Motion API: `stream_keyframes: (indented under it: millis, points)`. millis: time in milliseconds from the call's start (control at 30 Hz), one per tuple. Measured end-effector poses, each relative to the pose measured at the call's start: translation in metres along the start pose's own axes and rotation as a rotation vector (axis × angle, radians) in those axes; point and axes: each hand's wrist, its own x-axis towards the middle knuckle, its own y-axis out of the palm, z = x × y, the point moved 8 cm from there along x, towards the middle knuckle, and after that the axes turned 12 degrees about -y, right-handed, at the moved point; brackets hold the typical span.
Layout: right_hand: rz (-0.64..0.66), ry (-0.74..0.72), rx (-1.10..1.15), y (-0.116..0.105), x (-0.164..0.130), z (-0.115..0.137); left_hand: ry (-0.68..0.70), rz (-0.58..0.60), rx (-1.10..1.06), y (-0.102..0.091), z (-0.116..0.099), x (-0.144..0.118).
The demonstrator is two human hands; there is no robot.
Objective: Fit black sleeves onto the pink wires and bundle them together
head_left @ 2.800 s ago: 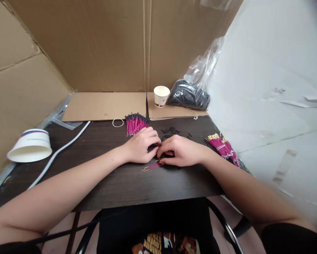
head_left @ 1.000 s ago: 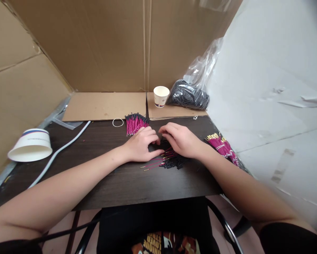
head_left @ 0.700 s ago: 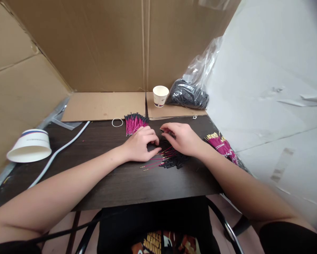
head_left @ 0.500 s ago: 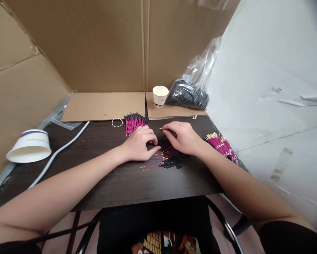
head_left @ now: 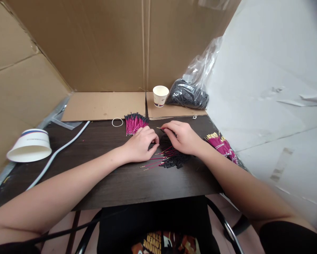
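Pinched between the thumb and forefinger of my right hand [head_left: 181,137] is a thin wire [head_left: 159,128] with a gold-coloured tip pointing left. My left hand [head_left: 142,144] sits close by on the left with thumb and fingers curled together; whatever they pinch is too small to make out. Below and between the hands lies a loose pile of black sleeves [head_left: 175,161], with several magenta wires [head_left: 155,159] with gold tips sticking out to the left. Just behind my left hand is a heap of magenta wires with black sleeves [head_left: 136,123] on their far ends.
A tied bundle of magenta wires with gold ends [head_left: 219,144] lies at right. Behind stand a paper cup [head_left: 160,96] and a clear bag of black sleeves [head_left: 188,94]. Another cup [head_left: 29,145] lies tipped at left beside a white cable [head_left: 59,152]. A white rubber band [head_left: 117,122] rests near the cardboard.
The gold-tipped wire in my right hand now sticks out a little farther left. My left thumb has drawn in closer to its fingers.
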Motion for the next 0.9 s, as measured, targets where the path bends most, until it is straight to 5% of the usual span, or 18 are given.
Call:
stream_keyframes:
  millis: [300,633,900]
  points:
    - [-0.001,0.029,0.015,0.002,-0.002,-0.004,0.033,0.054,0.034,0.004,-0.002,-0.001]
    - [-0.157,-0.017,0.005,-0.019,0.0,0.013,-0.076,-0.224,-0.258,-0.018,0.004,-0.001]
    - [-0.176,-0.071,0.038,-0.02,0.0,0.019,-0.117,-0.265,-0.286,-0.02,0.009,-0.001]
